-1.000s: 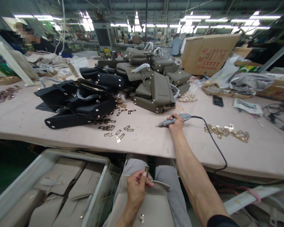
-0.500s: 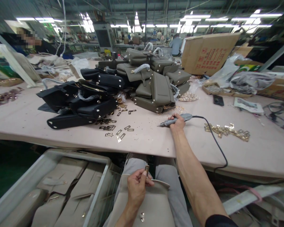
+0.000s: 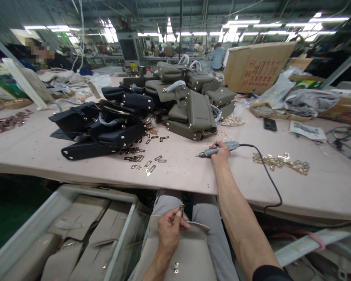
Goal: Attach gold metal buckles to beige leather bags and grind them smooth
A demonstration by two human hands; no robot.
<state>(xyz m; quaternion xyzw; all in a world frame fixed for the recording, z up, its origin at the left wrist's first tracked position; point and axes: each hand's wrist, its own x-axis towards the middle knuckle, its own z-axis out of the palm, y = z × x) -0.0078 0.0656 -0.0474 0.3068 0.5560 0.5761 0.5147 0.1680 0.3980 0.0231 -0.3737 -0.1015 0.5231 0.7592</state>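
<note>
Pinching a small metal plate [image 3: 181, 209] upright between thumb and forefinger of the left hand [image 3: 168, 232], with the other fingers curled in below. Holding it close to the top edge of a beige bag [image 3: 194, 249], laid across grey-trousered legs [image 3: 204, 212] in front of the worktop [image 3: 187, 179]. Cannot tell whether the curled fingers press on the bag too. Can see a shiny clasp [image 3: 176, 267] lower on the bag, to the right of the left wrist and apart from the plate.

Reaching forward over the worktop with the right arm. Gripping a grey tool [image 3: 229, 146] in the right hand [image 3: 221, 152], with fingers closed around its body and the narrow tip pointing left. Cannot tell whether the tip touches the worktop. Trailing a black cord [image 3: 268, 179] from the tool's rear, across the worktop and over its near edge.

Scattered left of the tool: loose plates [image 3: 137, 158], partly heaped against black bags [image 3: 105, 132]. Piled beyond the tool, next to the black ones: olive bags [image 3: 197, 109]. Heaped to the right, past the cord: gold fittings [image 3: 280, 163]. Packed into a crate [image 3: 131, 218] to the left of the legs: more beige bags [image 3: 76, 218].
</note>
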